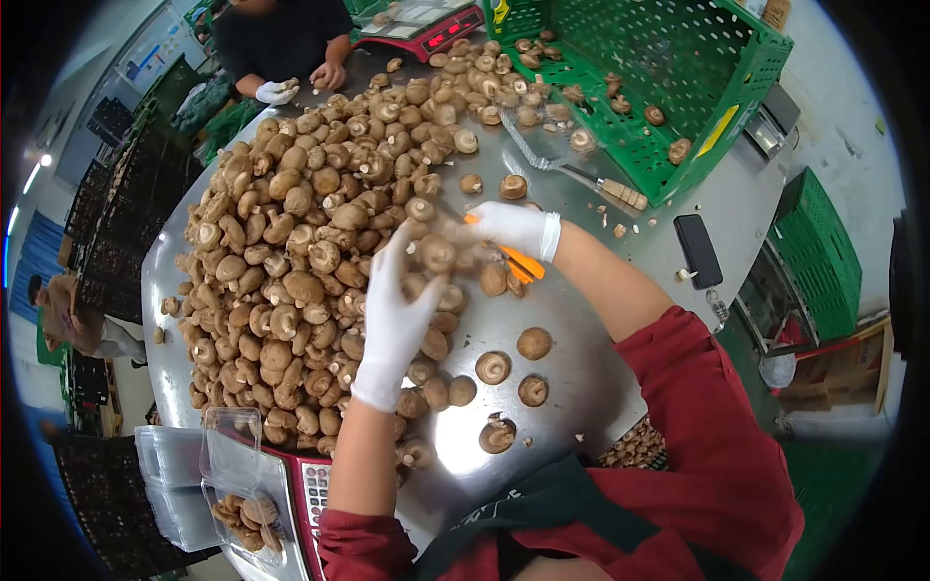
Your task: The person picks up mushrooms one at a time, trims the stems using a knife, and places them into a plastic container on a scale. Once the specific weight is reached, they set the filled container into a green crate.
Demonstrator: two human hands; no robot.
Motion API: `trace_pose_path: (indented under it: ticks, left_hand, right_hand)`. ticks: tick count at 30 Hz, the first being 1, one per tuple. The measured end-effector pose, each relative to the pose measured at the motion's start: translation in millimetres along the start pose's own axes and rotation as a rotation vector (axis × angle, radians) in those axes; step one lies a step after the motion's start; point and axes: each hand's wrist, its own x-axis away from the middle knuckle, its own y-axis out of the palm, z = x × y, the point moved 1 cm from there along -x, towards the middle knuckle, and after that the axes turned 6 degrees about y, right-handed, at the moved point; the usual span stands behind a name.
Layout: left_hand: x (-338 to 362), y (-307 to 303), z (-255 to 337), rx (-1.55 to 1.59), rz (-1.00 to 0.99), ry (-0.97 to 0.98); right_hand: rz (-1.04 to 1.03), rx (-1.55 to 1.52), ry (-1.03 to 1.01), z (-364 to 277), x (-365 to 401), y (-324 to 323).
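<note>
Steel desk [591,339], heap of mushrooms [300,281]

The left part of the desk is covered by the heap. A green crate [746,87] is seen at the far right, with a few mushrooms scattered inside. A red scale [315,484] is positioned at the near left; beside its keypad, more mushrooms are contained in an open clear box [244,518].

Both grips are covered by white gloves. The left grip [395,310] is held partly open, thumb and fingers apart, at the heap's right edge. The right grip [513,229] is closed around an orange-handled tool [524,263], its working end blurred.

A black phone [697,250] is laid right of the right forearm. A blurred mushroom [438,254] is seen between the two grips; whether it is held by the left cannot be told.
</note>
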Motion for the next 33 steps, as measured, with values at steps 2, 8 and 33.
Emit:
trace_pose_path:
  ticks: [2,8,33]
  left_hand:
    - [-5,13,-5,-0.062,-0.147,-0.041]
    - [5,-3,-10,0.100,0.078,-0.291]
    - [83,-4,53,0.763,-0.110,-0.559]
  right_hand:
    - [0.069,0.108,-0.098,4,-5,1]
    - [0.357,0.935,-0.313,43,-27,-10]
    - [0.327,0.401,-0.739,20,100,89]
